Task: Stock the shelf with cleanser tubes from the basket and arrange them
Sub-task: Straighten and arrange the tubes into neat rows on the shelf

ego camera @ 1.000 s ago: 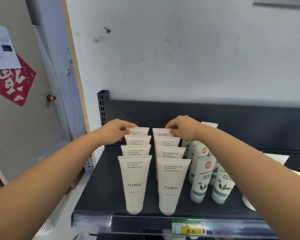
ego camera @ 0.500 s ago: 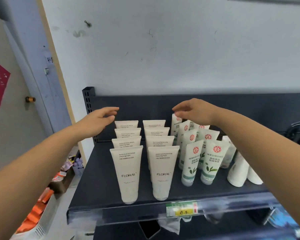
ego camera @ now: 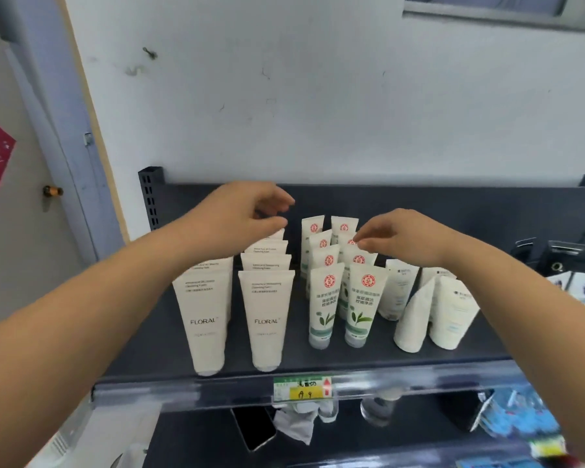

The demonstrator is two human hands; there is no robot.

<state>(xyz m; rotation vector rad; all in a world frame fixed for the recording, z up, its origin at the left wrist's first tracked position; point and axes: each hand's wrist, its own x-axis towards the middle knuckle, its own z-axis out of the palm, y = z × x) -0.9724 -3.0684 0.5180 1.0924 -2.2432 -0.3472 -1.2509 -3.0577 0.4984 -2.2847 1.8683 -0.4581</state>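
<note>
Two columns of cream FLORAL cleanser tubes [ego camera: 267, 319] stand cap-down on the dark shelf [ego camera: 149, 336]. To their right stand two columns of white tubes with green leaves and red seals [ego camera: 324, 305]. My left hand [ego camera: 247, 214] hovers over the back of the FLORAL columns with loosely curled fingers and holds nothing. My right hand [ego camera: 399, 238] reaches from the right, and its fingertips pinch the top edge of a leaf tube [ego camera: 358, 261] in the right-hand column. No basket is in view.
Plain white tubes [ego camera: 450, 315] lean together further right on the shelf. A clear front rail carries a yellow price tag [ego camera: 301, 388]. A phone [ego camera: 254, 430] and blue packets [ego camera: 520, 420] lie on the shelf below. The back panel [ego camera: 419, 201] stands close behind the tubes.
Both hands have moved right. The left went from beside the left FLORAL column to over the columns' rear. The right dropped from above the leaf tubes onto one tube's top edge.
</note>
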